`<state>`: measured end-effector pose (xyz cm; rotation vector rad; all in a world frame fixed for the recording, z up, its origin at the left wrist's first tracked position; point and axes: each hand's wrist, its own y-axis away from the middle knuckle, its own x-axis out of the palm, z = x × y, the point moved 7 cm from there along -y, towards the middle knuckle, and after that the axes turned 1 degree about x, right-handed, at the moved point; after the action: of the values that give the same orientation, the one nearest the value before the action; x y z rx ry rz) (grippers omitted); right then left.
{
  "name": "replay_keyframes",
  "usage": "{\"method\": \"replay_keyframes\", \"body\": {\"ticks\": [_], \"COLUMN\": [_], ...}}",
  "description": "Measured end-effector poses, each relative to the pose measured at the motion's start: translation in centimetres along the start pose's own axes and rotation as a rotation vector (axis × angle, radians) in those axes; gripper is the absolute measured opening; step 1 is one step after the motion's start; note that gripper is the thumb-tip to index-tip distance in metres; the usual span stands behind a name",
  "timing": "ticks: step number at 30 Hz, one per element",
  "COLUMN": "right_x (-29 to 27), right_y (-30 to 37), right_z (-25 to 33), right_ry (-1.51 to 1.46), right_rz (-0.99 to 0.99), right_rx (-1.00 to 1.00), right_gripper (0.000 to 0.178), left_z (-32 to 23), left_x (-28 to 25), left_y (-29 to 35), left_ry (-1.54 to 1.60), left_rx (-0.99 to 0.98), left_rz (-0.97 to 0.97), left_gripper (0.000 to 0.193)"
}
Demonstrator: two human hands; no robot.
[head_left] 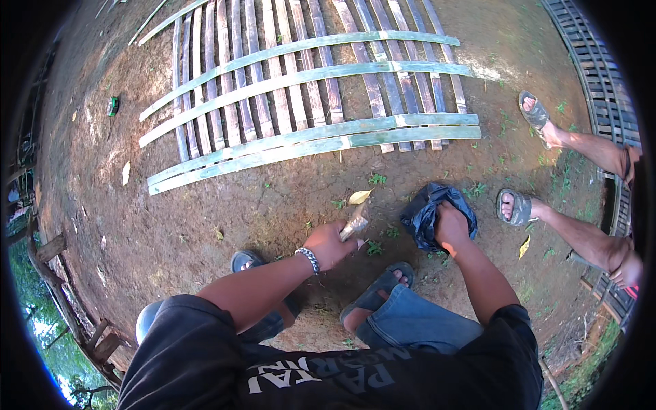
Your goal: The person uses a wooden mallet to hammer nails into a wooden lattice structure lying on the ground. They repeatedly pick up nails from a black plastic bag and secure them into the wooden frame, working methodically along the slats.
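Observation:
My left hand (331,246), with a chain bracelet at the wrist, is closed around a short hammer-like tool (357,220). Its pale, shiny end points up and away from me, and its exact kind is hard to make out. My right hand (451,224) reaches into the mouth of a black plastic bag (421,213) low over the ground; its fingers are hidden inside. Beyond both hands lies a frame of split bamboo: dark lengthwise slats (295,96) under several greenish cross strips (314,142). The two nearest cross strips run close together.
At the right a person sits with sandaled feet (516,206) near the bag, beside a slatted bamboo structure (593,65). A green tape measure (113,106) lies on the dirt at the far left. Rough branches (51,273) edge the left side. A yellow leaf (359,197) lies near the tool.

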<state>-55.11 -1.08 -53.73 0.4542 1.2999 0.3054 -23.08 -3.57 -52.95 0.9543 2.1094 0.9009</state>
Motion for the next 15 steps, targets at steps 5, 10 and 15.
{"method": "replay_keyframes", "body": {"ticks": [5,10,15], "right_x": [-0.4,-0.8,-6.8], "right_y": [0.5,2.8,2.7], "right_z": [-0.8,-2.6,-1.5], "right_ry": [-0.104,-0.461,-0.99], "right_rz": [0.007,0.003,-0.29], "right_rx": [0.081,0.1,0.17], "right_gripper": [0.017,0.011,0.009], "left_z": [-0.4,1.5,1.4], "left_x": [-3.0,-4.5,-6.2], "left_y": [-1.1,-1.7,-0.2], "left_ry": [0.082,0.17,0.265], "left_rx": [-0.001,-0.018,0.027], "left_rz": [-0.077,-0.188,-0.349], "left_gripper": [0.038,0.038,0.033]}}
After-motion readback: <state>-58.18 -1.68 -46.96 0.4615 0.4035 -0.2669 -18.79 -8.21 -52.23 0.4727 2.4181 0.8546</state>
